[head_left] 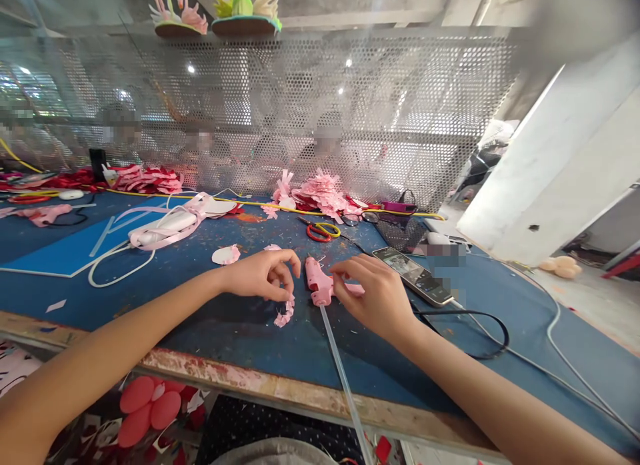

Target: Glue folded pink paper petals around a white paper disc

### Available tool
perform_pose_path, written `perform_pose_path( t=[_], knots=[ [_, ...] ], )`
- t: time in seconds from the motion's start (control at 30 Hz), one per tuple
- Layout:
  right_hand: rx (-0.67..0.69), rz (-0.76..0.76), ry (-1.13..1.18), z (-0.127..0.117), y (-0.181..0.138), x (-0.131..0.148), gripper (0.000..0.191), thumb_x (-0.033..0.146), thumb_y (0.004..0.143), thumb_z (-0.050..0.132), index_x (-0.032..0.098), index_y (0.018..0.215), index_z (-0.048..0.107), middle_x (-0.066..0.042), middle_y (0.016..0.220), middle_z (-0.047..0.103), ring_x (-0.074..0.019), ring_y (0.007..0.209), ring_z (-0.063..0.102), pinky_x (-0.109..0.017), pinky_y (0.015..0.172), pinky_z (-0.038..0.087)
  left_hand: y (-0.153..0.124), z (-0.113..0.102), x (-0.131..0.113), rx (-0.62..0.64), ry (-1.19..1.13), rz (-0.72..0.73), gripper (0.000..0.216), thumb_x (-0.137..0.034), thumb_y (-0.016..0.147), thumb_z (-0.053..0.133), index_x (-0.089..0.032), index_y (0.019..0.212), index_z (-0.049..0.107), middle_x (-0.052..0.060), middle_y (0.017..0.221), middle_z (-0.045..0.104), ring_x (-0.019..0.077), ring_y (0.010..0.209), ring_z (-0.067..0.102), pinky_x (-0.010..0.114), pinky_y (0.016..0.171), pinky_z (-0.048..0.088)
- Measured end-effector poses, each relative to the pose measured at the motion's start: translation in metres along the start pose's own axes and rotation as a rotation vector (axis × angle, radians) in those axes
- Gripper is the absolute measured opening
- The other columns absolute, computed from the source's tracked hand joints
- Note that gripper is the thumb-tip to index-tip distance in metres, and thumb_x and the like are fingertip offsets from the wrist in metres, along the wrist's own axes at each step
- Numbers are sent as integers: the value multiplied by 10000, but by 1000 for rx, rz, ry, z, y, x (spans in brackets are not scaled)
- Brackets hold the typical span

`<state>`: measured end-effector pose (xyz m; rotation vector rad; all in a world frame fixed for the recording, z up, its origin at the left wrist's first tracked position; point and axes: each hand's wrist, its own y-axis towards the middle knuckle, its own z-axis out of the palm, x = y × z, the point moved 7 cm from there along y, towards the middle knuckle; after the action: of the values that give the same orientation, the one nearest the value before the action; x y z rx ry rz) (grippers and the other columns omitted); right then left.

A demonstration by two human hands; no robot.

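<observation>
My left hand (265,273) is curled, its fingertips at the top of a short, curved, fringed pink paper strip (285,314) that hangs below them. To its right a pink hot glue gun (319,283) points away from me, a long clear glue stick (343,375) sticking out of its back toward the table's front edge. My right hand (377,293) is bent around the gun's handle, thumb and fingers closed in on it; part of the grip is hidden. Beyond my left hand lies a white oval piece with pink fringe (226,254).
Scissors (323,232) with red and yellow handles lie ahead. A phone (414,276) with a cable is by my right hand. A white power strip (164,230) sits on the left, near a blue board (60,248). Pink fringe piles (325,193) lie along the perforated screen (300,92).
</observation>
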<state>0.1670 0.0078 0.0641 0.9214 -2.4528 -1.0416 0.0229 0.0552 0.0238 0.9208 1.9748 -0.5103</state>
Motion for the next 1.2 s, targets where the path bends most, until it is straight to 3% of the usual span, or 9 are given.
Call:
perform_pose_path(
  t=[0.27, 0.37, 0.6, 0.83, 1.03, 1.2],
  knots=[
    [15, 91, -1, 3, 0, -16, 135, 161, 780, 510, 185, 763, 642, -24, 661, 652, -157, 623, 591, -262, 610, 447, 6, -11, 25, 6, 219, -100, 140, -105, 630, 622, -154, 712, 521, -3, 671, 665, 91, 556, 551, 176, 508, 371],
    [25, 97, 1, 5, 0, -16, 133, 165, 782, 514, 189, 767, 644, -22, 677, 659, -159, 633, 595, -266, 627, 451, 4, -12, 21, -37, 290, -114, 130, -91, 612, 614, -157, 703, 548, -12, 653, 665, 97, 543, 553, 184, 511, 374],
    [29, 117, -6, 6, -1, -20, 123, 176, 783, 527, 191, 774, 648, -23, 687, 663, -159, 642, 597, -260, 610, 449, -1, -14, 1, -144, 602, 32, 56, -146, 627, 629, -194, 629, 657, -29, 632, 646, 109, 528, 526, 208, 506, 332],
    [31, 122, -8, 2, 1, -22, 127, 162, 769, 521, 196, 766, 644, -21, 685, 666, -161, 639, 604, -260, 609, 456, 1, -24, 10, -80, 427, 35, 94, -184, 670, 626, -175, 690, 718, -5, 640, 676, 110, 562, 537, 191, 531, 377],
    [57, 171, -28, 4, 2, -32, 117, 192, 776, 531, 189, 761, 647, -25, 697, 673, -175, 650, 618, -278, 614, 465, 2, -43, 19, -138, 132, 5, 165, -101, 646, 533, -147, 668, 690, 2, 634, 654, 100, 551, 541, 187, 535, 396],
    [96, 200, -38, 6, 2, -37, 115, 201, 778, 530, 191, 739, 637, -21, 691, 669, -171, 644, 615, -267, 594, 460, 4, -42, 22, -143, 31, -13, 164, -106, 665, 493, -140, 634, 650, -2, 619, 618, 85, 518, 521, 180, 510, 406]
  ],
)
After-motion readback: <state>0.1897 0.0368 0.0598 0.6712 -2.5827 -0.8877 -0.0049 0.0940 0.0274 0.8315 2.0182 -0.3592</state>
